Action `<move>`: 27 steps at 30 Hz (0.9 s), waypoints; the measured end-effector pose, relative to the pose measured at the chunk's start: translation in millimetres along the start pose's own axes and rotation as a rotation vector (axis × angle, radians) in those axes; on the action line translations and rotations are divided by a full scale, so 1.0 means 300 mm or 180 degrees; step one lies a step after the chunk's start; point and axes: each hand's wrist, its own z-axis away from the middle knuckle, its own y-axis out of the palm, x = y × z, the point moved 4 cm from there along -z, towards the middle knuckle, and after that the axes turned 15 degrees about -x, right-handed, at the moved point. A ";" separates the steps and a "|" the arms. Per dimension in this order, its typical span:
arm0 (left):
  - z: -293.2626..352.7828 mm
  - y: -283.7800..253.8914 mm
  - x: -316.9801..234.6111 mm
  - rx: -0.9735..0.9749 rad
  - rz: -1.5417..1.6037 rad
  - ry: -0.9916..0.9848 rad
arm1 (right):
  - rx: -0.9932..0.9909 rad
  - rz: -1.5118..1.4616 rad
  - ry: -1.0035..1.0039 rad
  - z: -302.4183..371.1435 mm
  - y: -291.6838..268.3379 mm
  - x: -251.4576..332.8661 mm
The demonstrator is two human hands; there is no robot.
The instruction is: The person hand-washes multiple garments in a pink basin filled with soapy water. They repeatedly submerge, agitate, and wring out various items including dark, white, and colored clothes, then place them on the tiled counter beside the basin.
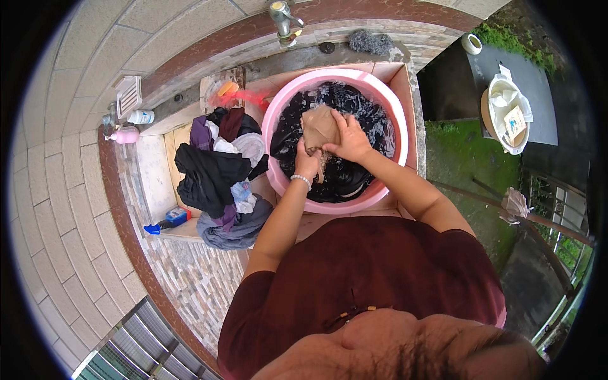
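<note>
A round pink basin (277,180) stands on the tiled wash ledge, filled with dark wet clothes (358,107) and suds. Over its middle I hold a brown cloth (320,125). My left hand (307,163), with a pale bracelet at the wrist, grips the cloth's lower part. My right hand (348,140) lies over the cloth's right side and clutches it. Both hands press together above the dark laundry.
A heap of dark and mixed clothes (221,174) lies left of the basin. A tap (283,19) and a scrubber (370,42) are on the wall behind. Bottles (130,126) stand at the left, a blue brush (166,221) lower left. A white bucket (506,117) sits on a black surface at right.
</note>
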 end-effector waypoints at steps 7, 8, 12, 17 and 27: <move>-0.032 0.002 0.071 0.0597 0.1896 -0.1748 | 0.0777 0.0110 0.0854 -0.114 0.182 -0.171; -0.020 -0.002 0.029 0.0685 0.2114 -0.1996 | 0.0166 0.0098 0.1552 -0.114 0.171 -0.174; 0.052 -0.009 -0.172 0.0910 0.2800 -0.2409 | 0.0017 -0.0743 0.0274 -0.016 -0.006 0.100; 0.113 -0.010 -0.278 0.2183 0.3533 -0.1159 | -0.0449 -0.0951 -0.1558 0.191 -0.161 0.354; 0.083 0.009 -0.316 0.2682 0.3586 -0.0917 | -0.0840 -0.0886 -0.1867 0.056 -0.084 0.390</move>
